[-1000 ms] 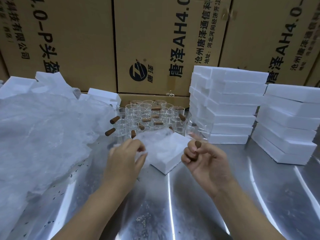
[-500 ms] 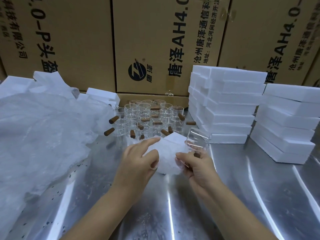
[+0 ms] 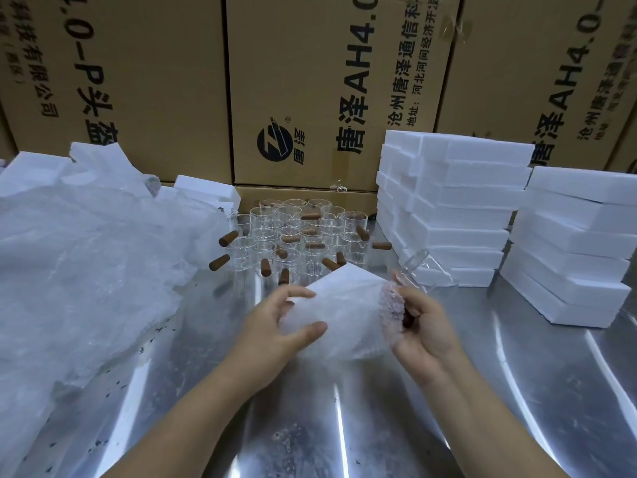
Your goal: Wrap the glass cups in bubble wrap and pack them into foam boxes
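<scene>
My left hand (image 3: pixel 275 326) grips a sheet of bubble wrap (image 3: pixel 348 319) held above the steel table. My right hand (image 3: pixel 425 326) holds a clear glass cup (image 3: pixel 415 267) by its brown wooden handle, tilted on its side, its mouth pointing up and away. The wrap's right edge bunches against that hand and the cup's base. A white foam box (image 3: pixel 344 276) lies on the table just behind the wrap, mostly hidden by it. Several more glass cups with wooden handles (image 3: pixel 296 236) stand clustered at the back centre.
Two stacks of white foam boxes (image 3: pixel 458 208) (image 3: pixel 575 243) stand on the right. A big heap of bubble wrap (image 3: pixel 79 257) covers the left of the steel table (image 3: pixel 344 426). Foam pieces (image 3: pixel 206 188) lie behind it. Large cardboard cartons (image 3: pixel 310 81) wall the back.
The cup in my right hand has tipped onto its side and come closer to me. My left hand has lifted the wrap sheet and drawn it against the cup.
</scene>
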